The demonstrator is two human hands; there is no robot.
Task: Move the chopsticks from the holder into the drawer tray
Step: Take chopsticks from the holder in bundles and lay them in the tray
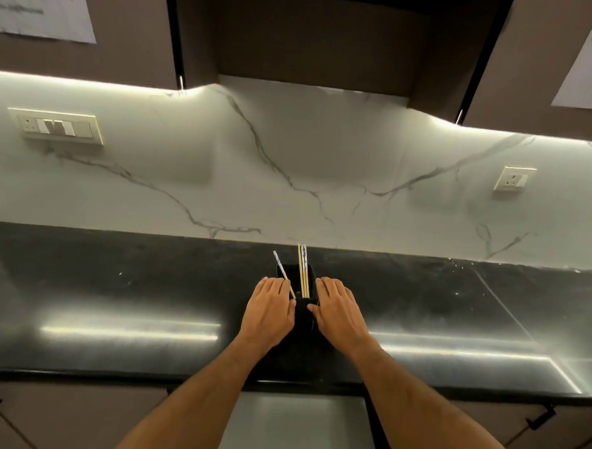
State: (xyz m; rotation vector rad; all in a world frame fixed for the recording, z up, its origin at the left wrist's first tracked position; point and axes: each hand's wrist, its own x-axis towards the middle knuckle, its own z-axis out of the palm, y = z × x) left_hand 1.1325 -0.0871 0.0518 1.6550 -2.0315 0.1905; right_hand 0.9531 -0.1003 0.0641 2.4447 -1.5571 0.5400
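Observation:
A black square holder (302, 315) stands on the dark countertop (113, 283) in the middle of the head view. Several chopsticks (303, 271) stand upright in it, and one with a blue-and-white end (282, 268) leans to the left. My left hand (271, 312) grips the holder's left side and my right hand (336, 312) grips its right side, thumbs on the near face. Below the counter edge a pale grey drawer (297, 427) shows between my forearms; no tray is visible in it.
The white marble backsplash (290, 176) rises behind the holder, with a switch panel (58, 126) at left and a socket (514, 179) at right. Dark wall cabinets (314, 36) hang overhead. Cabinet handles (539, 420) stick out under the counter.

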